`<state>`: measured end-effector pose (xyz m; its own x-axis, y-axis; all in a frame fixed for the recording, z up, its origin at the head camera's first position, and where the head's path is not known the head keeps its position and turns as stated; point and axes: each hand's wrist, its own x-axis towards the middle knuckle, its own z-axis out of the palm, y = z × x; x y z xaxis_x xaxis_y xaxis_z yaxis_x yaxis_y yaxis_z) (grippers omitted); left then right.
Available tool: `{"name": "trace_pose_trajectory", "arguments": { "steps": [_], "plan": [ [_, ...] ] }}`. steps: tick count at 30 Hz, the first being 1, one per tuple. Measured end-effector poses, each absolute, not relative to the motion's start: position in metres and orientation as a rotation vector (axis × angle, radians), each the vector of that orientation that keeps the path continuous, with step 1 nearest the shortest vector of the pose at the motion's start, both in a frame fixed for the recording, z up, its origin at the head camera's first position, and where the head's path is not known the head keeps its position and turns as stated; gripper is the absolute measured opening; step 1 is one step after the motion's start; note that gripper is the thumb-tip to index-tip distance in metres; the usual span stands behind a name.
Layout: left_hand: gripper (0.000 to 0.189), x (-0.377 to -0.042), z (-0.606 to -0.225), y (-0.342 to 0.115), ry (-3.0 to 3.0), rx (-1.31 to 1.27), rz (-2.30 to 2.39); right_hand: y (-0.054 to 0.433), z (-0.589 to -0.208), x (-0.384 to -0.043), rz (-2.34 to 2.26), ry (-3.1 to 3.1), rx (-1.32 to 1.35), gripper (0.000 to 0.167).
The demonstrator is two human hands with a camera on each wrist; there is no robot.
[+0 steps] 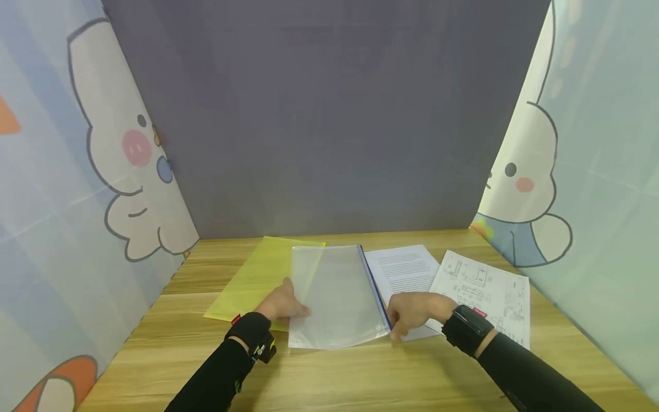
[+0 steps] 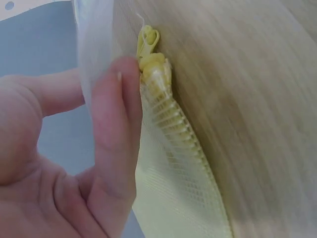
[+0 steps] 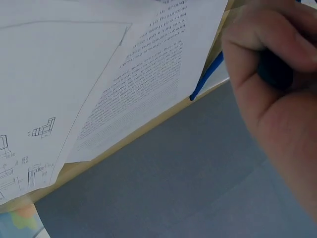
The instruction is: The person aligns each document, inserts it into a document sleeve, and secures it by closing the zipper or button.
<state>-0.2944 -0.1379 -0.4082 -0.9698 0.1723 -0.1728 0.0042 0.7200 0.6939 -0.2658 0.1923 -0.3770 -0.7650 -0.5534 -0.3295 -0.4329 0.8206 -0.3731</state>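
A clear zip pouch [image 1: 334, 297] with a ribbed surface is between my hands, its blue zipper [image 1: 374, 286] along the right side. My left hand [image 1: 282, 301] pinches the pouch's left edge between thumb and fingers; in the left wrist view the clear sheet [image 2: 94, 44] passes between them. At the near right corner, by the zipper's end, my right hand [image 1: 413, 309] grips with curled fingers. A yellow mesh zip pouch [image 1: 244, 283] lies under the left hand and partly beneath the clear one. Its yellow zipper pull [image 2: 148, 42] shows beside the left fingertips.
A sheet of printed text [image 1: 404, 266] lies right of the clear pouch, partly covered by it. Overlapping that sheet is a paper with technical drawings [image 1: 494, 292]. All rest on a wood-grain table [image 1: 329, 377], with a grey panel [image 1: 329, 126] behind and cartoon-printed sheets at both sides.
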Motion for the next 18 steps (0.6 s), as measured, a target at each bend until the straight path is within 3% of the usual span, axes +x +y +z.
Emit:
{"name": "trace_pose_trajectory", "arguments": {
  "steps": [8,13,18],
  "plan": [
    [0.064,-0.284,-0.403,-0.124,2.998,0.166,0.694,0.184,-0.376,-0.254,-0.309,2.608,-0.746,0.023],
    [0.086,-0.277,-0.405,-0.101,3.194,0.239,0.403,0.177,-0.376,-0.252,-0.280,2.616,-0.782,0.033],
    [0.097,-0.275,-0.409,-0.077,3.050,0.478,0.457,0.175,-0.379,-0.251,-0.260,2.628,-0.816,0.046]
  ]
}}
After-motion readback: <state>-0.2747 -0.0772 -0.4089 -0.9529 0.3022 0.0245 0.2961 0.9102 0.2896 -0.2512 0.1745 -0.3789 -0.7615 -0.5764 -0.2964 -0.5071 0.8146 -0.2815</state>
